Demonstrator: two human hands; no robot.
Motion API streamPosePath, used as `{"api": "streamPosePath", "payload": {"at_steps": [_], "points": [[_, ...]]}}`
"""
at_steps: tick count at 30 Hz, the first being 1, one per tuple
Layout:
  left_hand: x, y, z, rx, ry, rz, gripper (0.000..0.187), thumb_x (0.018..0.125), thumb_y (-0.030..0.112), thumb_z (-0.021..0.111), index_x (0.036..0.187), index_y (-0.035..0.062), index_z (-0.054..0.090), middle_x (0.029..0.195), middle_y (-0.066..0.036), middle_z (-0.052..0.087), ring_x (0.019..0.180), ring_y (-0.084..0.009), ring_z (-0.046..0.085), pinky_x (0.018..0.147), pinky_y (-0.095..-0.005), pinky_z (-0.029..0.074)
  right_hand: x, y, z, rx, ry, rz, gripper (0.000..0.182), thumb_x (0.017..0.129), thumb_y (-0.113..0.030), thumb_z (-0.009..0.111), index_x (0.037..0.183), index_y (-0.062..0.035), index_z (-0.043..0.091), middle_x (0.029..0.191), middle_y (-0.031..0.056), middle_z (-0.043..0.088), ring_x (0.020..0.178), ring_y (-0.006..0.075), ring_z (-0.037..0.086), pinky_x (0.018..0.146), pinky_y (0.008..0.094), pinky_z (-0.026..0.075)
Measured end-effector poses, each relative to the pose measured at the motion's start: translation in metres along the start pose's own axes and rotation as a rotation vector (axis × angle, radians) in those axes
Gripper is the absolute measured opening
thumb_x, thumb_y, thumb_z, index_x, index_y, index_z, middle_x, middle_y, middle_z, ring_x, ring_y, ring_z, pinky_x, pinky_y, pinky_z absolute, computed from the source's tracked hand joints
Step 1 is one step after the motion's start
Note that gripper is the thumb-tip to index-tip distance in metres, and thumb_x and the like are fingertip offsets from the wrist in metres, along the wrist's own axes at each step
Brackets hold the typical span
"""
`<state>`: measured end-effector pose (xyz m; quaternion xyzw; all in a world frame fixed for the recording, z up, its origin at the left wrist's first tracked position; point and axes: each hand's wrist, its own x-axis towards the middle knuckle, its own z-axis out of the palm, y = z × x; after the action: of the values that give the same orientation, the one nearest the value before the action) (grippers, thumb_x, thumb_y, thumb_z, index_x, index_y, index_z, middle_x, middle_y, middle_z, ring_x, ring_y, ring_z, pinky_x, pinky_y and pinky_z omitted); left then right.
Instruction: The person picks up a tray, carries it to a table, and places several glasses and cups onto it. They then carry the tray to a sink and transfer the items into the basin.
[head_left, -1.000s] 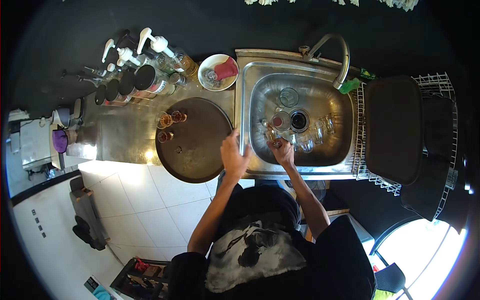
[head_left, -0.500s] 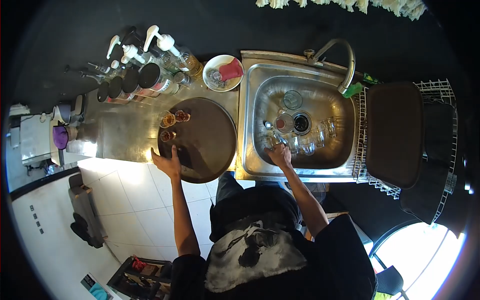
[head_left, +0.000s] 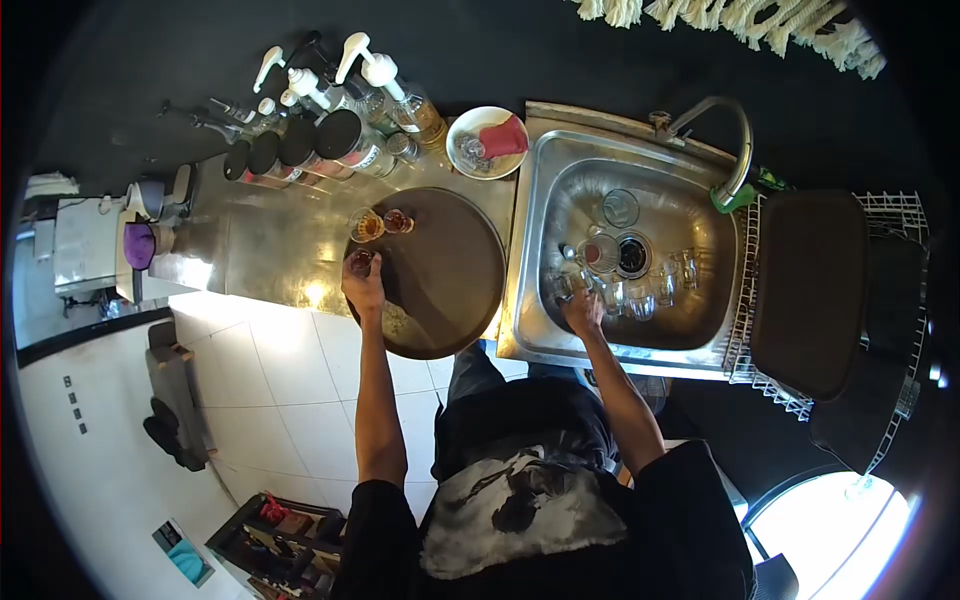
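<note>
My left hand (head_left: 364, 291) is closed around a small glass of dark amber drink (head_left: 361, 262) at the left side of the round brown tray (head_left: 450, 270). Beyond it on the tray stand a glass of lighter amber liquid (head_left: 367, 225) and another small dark-filled glass (head_left: 398, 221). Down in the steel sink (head_left: 690, 335), my right hand (head_left: 584, 313) has its fingers closed on a clear glass (head_left: 572, 284), partly hidden by them. Several small clear glasses (head_left: 640, 293) lie to its right, and a wider clear glass (head_left: 601, 253) sits by the drain (head_left: 633, 256).
A white bowl (head_left: 459, 125) with a red cloth stands behind the tray. Pump bottles (head_left: 418, 118) and black-lidded jars (head_left: 340, 135) line the counter's back. The faucet (head_left: 745, 150) arches over the sink, with a wire rack (head_left: 745, 290) and a dark rectangular tray (head_left: 808, 290) at right.
My left hand has gone from open at the tray's edge to closed around the nearest small glass. My right hand stays among the sink glasses. The whole view has shifted slightly.
</note>
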<state>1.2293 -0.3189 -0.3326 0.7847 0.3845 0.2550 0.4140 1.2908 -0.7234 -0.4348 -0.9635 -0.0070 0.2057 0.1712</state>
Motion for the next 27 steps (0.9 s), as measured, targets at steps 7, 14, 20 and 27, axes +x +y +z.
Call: {"api": "streamPosePath", "payload": {"at_steps": [7,14,20,27], "points": [[-0.039,0.035,0.012,0.054,-0.042,0.029,0.031,0.081,0.015,0.079,0.104,-0.0014,0.065,0.09,-0.008,0.07,0.082,-0.0136,0.065,0.077,-0.0284,0.053,-0.026,0.011,-0.018,0.205,0.224,-0.226,0.044,0.076,-0.026,0.075,0.114,-0.0131,0.057,0.096,0.0166,0.066,0.088,0.0381,0.064,0.079,0.0485,0.05],[-0.119,0.126,0.043,0.256,-0.414,0.416,0.028,0.077,0.024,0.078,0.098,0.0079,0.067,0.087,-0.007,0.069,0.082,-0.0225,0.065,0.079,-0.0377,0.049,-0.047,-0.062,-0.089,0.679,0.017,-0.393,0.064,0.075,-0.021,0.078,0.13,-0.0069,0.049,0.11,0.0161,0.061,0.092,0.0324,0.061,0.082,0.0458,0.049],[-0.171,0.161,0.091,0.223,-0.691,0.468,0.036,0.073,0.031,0.08,0.098,0.0079,0.068,0.093,-0.009,0.07,0.092,-0.0274,0.063,0.083,-0.04,0.045,-0.044,-0.043,-0.084,0.631,0.091,-0.552,0.054,0.073,-0.013,0.078,0.122,-0.0033,0.058,0.113,0.018,0.063,0.099,0.0343,0.063,0.088,0.0435,0.049],[-0.186,0.156,0.11,0.157,-0.66,0.528,0.054,0.074,0.037,0.079,0.116,0.0076,0.063,0.111,-0.013,0.066,0.101,-0.0298,0.061,0.088,-0.0405,0.045,-0.045,0.0,-0.086,0.645,0.075,-0.351,0.036,0.073,-0.013,0.076,0.107,-0.0052,0.067,0.096,0.015,0.069,0.088,0.0304,0.068,0.077,0.0391,0.052]]}}
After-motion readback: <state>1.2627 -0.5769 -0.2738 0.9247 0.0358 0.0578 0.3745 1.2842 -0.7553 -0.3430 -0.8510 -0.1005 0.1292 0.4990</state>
